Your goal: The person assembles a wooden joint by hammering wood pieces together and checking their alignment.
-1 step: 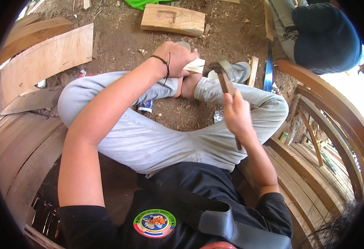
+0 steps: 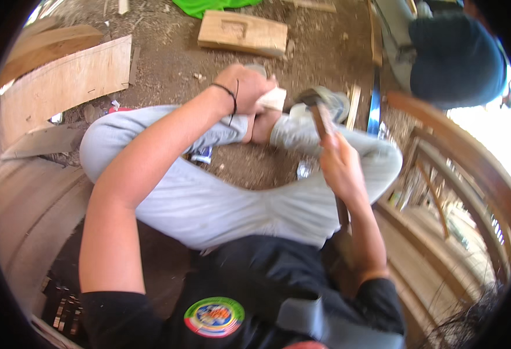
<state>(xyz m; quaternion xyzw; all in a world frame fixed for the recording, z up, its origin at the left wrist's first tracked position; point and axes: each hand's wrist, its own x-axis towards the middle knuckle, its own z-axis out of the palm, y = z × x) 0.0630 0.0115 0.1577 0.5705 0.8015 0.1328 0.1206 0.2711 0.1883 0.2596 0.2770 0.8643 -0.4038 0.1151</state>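
The step in hand seems to be striking or chopping work on a small scale: at the upper centre of the frame, the left hand (image 2: 247,90) has its fingers closed around a pale piece of wood (image 2: 275,100), which sticks out at the right side of the grip, above the crossed ankles (image 2: 262,125). Right of centre, the fingers of the right hand (image 2: 341,163) are clenched on the handle of a hammer-like tool (image 2: 323,118), whose head is near the wood but apart from it in the picture. In my judgement, the next move calls for a firm hold and an exact aim, because the left fingers and a sandalled foot (image 2: 336,106) are close to the head. Brown earth (image 2: 319,43) gives room toward the upper centre, up to a recessed wood block (image 2: 242,36); curved planks (image 2: 465,145) and another person (image 2: 456,61) limit the right side.
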